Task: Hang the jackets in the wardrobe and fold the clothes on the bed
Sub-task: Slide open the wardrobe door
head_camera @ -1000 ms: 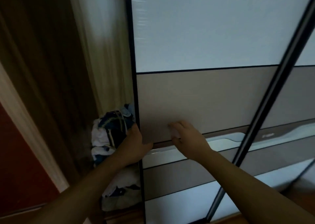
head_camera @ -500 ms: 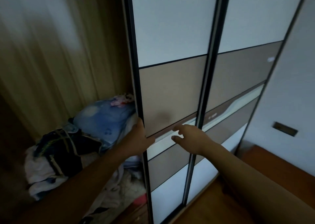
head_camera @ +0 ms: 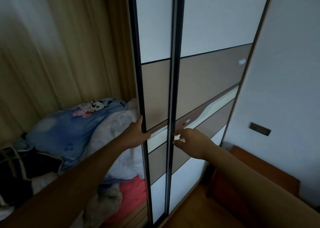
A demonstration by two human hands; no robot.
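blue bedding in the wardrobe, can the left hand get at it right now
Probably yes: the left hand grips the sliding door, and the blue bedding lies uncovered just beside it.

Only the person's two arms show, both uncovered. The left hand and the right hand are bare on every side that shows, and each runs into a bare forearm. The left forearm and the right forearm show plain skin along their whole visible length, down to the lower edge of the view. Both are slim and smooth in outline, broadening toward the camera. Dim light and slight blur hide nails and finer skin detail.
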